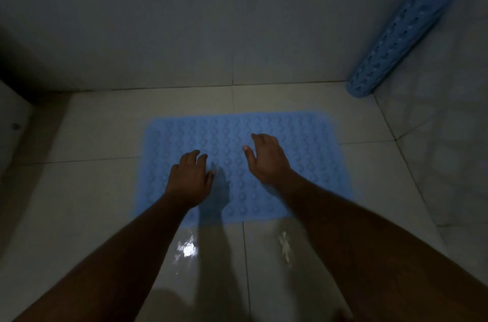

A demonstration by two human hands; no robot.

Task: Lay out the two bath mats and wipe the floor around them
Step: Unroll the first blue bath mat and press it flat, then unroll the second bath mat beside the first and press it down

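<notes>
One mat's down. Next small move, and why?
Probably reach the right hand from the flat blue mat to the rolled mat leaning in the right corner: the first already lies flat, the second is not unrolled yet.

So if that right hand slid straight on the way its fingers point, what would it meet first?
Probably only more of the flat blue bumpy rubber bath mat under the right hand, then pale floor tiles.

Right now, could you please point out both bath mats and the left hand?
flat bath mat (317,151): head view, bare right part.
rolled bath mat (399,40): head view, mid-roll.
left hand (189,176): head view, back.
</notes>
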